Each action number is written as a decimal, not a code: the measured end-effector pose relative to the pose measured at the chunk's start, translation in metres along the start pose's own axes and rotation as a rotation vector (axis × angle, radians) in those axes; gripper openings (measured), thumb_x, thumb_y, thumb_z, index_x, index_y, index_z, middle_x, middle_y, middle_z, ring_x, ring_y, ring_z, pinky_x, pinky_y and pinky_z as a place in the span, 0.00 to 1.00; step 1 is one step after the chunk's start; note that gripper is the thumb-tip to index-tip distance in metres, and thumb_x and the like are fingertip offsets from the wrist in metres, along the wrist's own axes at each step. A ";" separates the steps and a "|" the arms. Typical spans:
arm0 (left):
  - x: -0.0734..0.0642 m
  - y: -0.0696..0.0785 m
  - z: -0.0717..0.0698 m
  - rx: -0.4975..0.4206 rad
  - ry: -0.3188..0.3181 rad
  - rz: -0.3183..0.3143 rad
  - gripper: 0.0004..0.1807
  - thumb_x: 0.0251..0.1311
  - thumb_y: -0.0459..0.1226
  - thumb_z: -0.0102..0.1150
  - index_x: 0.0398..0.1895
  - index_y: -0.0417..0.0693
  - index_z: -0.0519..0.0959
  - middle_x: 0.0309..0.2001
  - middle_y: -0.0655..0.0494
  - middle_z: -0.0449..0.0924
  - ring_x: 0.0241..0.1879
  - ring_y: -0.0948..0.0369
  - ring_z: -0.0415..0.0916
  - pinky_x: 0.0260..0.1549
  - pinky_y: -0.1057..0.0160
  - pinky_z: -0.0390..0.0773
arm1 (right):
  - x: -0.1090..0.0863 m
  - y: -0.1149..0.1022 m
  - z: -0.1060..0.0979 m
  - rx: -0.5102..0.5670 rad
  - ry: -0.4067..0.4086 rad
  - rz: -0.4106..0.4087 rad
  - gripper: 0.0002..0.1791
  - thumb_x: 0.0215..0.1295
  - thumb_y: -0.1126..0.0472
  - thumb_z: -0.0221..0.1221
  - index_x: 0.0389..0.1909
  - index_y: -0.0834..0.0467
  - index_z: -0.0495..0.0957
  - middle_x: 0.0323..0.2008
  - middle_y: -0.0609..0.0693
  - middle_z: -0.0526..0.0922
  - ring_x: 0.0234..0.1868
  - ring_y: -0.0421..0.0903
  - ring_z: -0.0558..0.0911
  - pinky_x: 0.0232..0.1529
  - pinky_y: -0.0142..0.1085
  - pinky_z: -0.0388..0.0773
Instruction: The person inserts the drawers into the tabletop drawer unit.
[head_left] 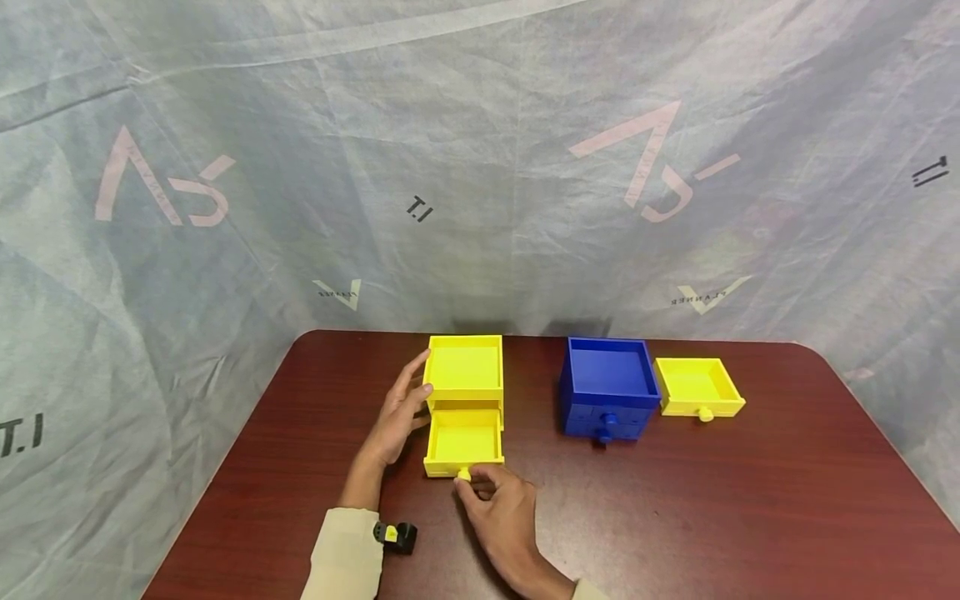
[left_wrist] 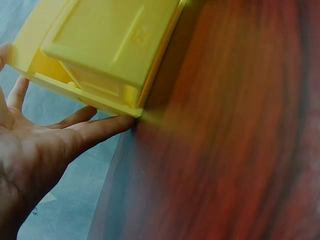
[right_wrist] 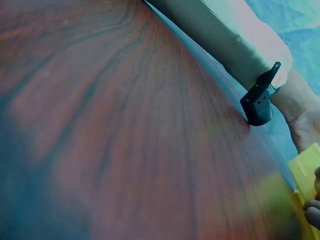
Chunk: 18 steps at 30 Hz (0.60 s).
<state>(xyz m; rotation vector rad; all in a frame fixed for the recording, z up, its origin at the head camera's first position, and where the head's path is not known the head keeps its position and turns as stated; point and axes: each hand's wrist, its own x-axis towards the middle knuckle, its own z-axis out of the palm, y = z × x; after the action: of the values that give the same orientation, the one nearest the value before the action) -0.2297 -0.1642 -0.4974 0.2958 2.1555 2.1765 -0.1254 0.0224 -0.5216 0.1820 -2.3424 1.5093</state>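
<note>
A small yellow cabinet [head_left: 465, 364] stands toward the back of the table, its lower drawer [head_left: 463, 437] pulled out at the front. My right hand [head_left: 508, 518] pinches that drawer's round knob [head_left: 464, 474] between thumb and fingers. In the right wrist view only the right fingertips [right_wrist: 313, 215] show, beside a yellow edge at the lower right. My left hand [head_left: 395, 421] rests against the cabinet's left side with its fingers spread. From the left wrist view, the extended fingers touch the yellow cabinet's [left_wrist: 115, 40] edge, and part of the drawer shows below its body.
Right of the yellow cabinet stands a blue cabinet [head_left: 609, 387] with blue knobs on its front. A separate yellow drawer [head_left: 701, 408] lies beside it. The dark red wooden table [head_left: 675, 517] meets a grey printed sheet [head_left: 480, 167]. A black camera mount [head_left: 401, 537] sits at my left wrist.
</note>
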 end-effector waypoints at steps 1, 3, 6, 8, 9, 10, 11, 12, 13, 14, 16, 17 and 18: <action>0.000 0.000 0.000 0.000 0.000 0.003 0.29 0.75 0.45 0.48 0.77 0.72 0.57 0.70 0.44 0.57 0.61 0.37 0.67 0.56 0.29 0.64 | 0.000 0.000 0.000 -0.011 0.003 -0.012 0.06 0.50 0.65 0.75 0.30 0.57 0.87 0.29 0.47 0.87 0.27 0.36 0.85 0.28 0.28 0.81; 0.000 0.000 0.000 -0.002 0.000 0.007 0.30 0.75 0.45 0.48 0.77 0.71 0.56 0.70 0.43 0.57 0.61 0.37 0.68 0.56 0.29 0.64 | 0.000 0.001 0.001 -0.035 0.009 -0.034 0.07 0.50 0.64 0.75 0.29 0.56 0.87 0.28 0.46 0.87 0.26 0.36 0.85 0.28 0.28 0.80; 0.000 0.000 0.000 -0.003 0.000 0.011 0.30 0.75 0.45 0.48 0.77 0.71 0.56 0.69 0.43 0.57 0.60 0.37 0.68 0.56 0.28 0.64 | 0.000 0.002 0.001 -0.078 0.016 -0.063 0.07 0.49 0.64 0.75 0.27 0.55 0.87 0.27 0.45 0.86 0.26 0.36 0.84 0.28 0.29 0.80; 0.000 0.000 0.000 0.000 0.000 0.013 0.30 0.75 0.45 0.48 0.77 0.71 0.56 0.69 0.43 0.57 0.61 0.37 0.67 0.56 0.28 0.64 | 0.001 0.002 0.001 -0.096 0.024 -0.079 0.07 0.48 0.63 0.76 0.26 0.55 0.87 0.27 0.44 0.85 0.27 0.36 0.84 0.28 0.30 0.80; 0.000 0.000 0.000 0.001 -0.001 0.016 0.30 0.75 0.45 0.48 0.77 0.71 0.56 0.69 0.42 0.57 0.61 0.37 0.67 0.56 0.28 0.64 | 0.001 0.002 0.001 -0.103 0.028 -0.086 0.07 0.48 0.63 0.76 0.26 0.54 0.86 0.27 0.44 0.85 0.27 0.36 0.84 0.29 0.30 0.80; 0.000 0.000 0.000 0.002 -0.003 0.018 0.30 0.75 0.45 0.47 0.77 0.71 0.56 0.69 0.42 0.57 0.61 0.36 0.67 0.56 0.28 0.64 | 0.001 0.002 0.001 -0.110 0.031 -0.092 0.07 0.48 0.63 0.76 0.26 0.54 0.86 0.27 0.44 0.85 0.27 0.37 0.83 0.29 0.31 0.80; 0.000 0.000 0.000 0.003 -0.004 0.019 0.30 0.75 0.44 0.47 0.77 0.71 0.56 0.69 0.42 0.57 0.61 0.36 0.67 0.56 0.28 0.64 | 0.001 0.002 0.000 -0.113 0.033 -0.094 0.07 0.48 0.63 0.76 0.26 0.54 0.86 0.26 0.43 0.85 0.27 0.37 0.83 0.29 0.31 0.80; 0.000 0.000 0.000 0.004 -0.005 0.019 0.30 0.76 0.44 0.47 0.77 0.71 0.56 0.69 0.42 0.57 0.61 0.36 0.67 0.56 0.28 0.64 | 0.001 0.002 0.000 -0.116 0.034 -0.096 0.07 0.48 0.63 0.76 0.26 0.54 0.86 0.27 0.43 0.85 0.27 0.37 0.83 0.29 0.31 0.81; 0.000 0.000 0.000 0.004 -0.007 0.018 0.30 0.76 0.44 0.47 0.77 0.71 0.56 0.69 0.42 0.57 0.61 0.36 0.67 0.56 0.28 0.63 | 0.001 0.002 0.000 -0.119 0.036 -0.099 0.07 0.48 0.63 0.76 0.26 0.54 0.86 0.27 0.43 0.85 0.27 0.37 0.83 0.29 0.31 0.80; 0.000 0.000 0.000 0.004 -0.007 0.018 0.30 0.76 0.44 0.47 0.77 0.71 0.56 0.69 0.43 0.57 0.62 0.36 0.66 0.56 0.28 0.63 | 0.001 0.002 0.000 -0.119 0.037 -0.102 0.07 0.48 0.63 0.76 0.25 0.54 0.86 0.27 0.43 0.85 0.27 0.37 0.83 0.29 0.31 0.80; 0.000 0.000 0.000 0.000 -0.009 0.015 0.29 0.76 0.44 0.47 0.77 0.72 0.56 0.69 0.43 0.57 0.62 0.36 0.66 0.56 0.28 0.63 | 0.001 0.002 0.001 -0.121 0.042 -0.107 0.07 0.48 0.63 0.76 0.25 0.54 0.86 0.26 0.43 0.85 0.27 0.37 0.83 0.29 0.31 0.80; 0.000 -0.001 0.000 0.001 -0.010 0.014 0.29 0.76 0.44 0.47 0.77 0.72 0.56 0.69 0.43 0.57 0.62 0.36 0.66 0.56 0.28 0.63 | 0.001 0.003 0.001 -0.120 0.043 -0.110 0.07 0.48 0.63 0.76 0.25 0.54 0.86 0.26 0.43 0.85 0.27 0.37 0.83 0.29 0.31 0.80; 0.000 -0.001 0.000 0.001 -0.010 0.014 0.29 0.76 0.44 0.46 0.77 0.72 0.56 0.69 0.43 0.57 0.62 0.36 0.66 0.56 0.28 0.63 | 0.001 0.003 0.001 -0.121 0.045 -0.115 0.07 0.48 0.63 0.76 0.25 0.54 0.86 0.26 0.43 0.85 0.27 0.37 0.83 0.29 0.31 0.80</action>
<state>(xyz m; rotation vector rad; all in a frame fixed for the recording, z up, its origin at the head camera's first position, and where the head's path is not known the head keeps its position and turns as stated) -0.2302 -0.1644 -0.4981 0.3220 2.1564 2.1762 -0.1276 0.0232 -0.5237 0.2447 -2.3370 1.3009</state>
